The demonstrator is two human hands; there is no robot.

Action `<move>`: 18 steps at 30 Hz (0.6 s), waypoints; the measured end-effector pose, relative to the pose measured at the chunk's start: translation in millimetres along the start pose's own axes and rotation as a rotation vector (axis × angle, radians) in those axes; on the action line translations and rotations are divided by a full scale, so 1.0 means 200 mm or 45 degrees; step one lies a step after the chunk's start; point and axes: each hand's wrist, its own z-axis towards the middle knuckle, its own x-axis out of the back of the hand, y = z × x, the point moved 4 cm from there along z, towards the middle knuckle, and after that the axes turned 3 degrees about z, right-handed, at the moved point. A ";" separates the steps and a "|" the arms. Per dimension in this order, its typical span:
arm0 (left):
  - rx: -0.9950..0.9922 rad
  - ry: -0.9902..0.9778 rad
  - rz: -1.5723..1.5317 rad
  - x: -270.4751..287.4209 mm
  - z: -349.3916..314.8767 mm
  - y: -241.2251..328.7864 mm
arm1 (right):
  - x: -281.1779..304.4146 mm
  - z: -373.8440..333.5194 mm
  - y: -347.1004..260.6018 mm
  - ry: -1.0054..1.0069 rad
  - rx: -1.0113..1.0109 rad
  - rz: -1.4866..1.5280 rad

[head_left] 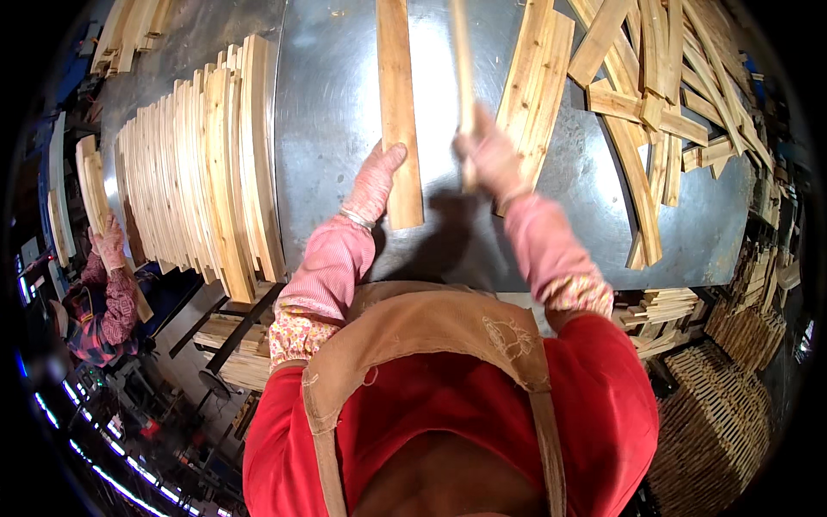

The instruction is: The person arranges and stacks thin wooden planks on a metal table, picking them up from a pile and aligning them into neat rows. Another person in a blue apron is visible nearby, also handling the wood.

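My left hand (376,183) grips the near part of a long, flat wooden board (400,103), with the thumb lying on its face. To the right, my right hand (495,162) is smeared by motion but closed around a second wooden board (463,82), seen edge-on as a thin strip. Both boards point away from me over the metal tabletop (332,77), a hand's width or so apart. Just right of my right hand lie a few boards side by side (536,95), knots showing in the wood.
A row of boards standing on edge (185,164) fills the left side. At the far right is a jumbled pile of boards (663,95). Off to the left, another person (108,302) handles a board (93,185). Stacked wood (715,414) stands below the table at right.
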 end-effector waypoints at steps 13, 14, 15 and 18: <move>0.004 0.191 0.030 0.34 -0.29 -0.09 | 0.28 0.32 0.05 0.559 -0.204 -0.863; 0.021 0.134 -0.076 0.39 -0.32 -0.09 | 0.30 0.34 0.05 0.555 -0.177 -0.925; 0.020 0.160 -0.120 0.42 -0.36 -0.10 | 0.33 0.34 0.11 0.532 -0.220 -0.929; 0.082 -0.073 -0.507 0.54 -0.37 -0.19 | 0.40 0.28 0.09 0.564 -0.209 -0.849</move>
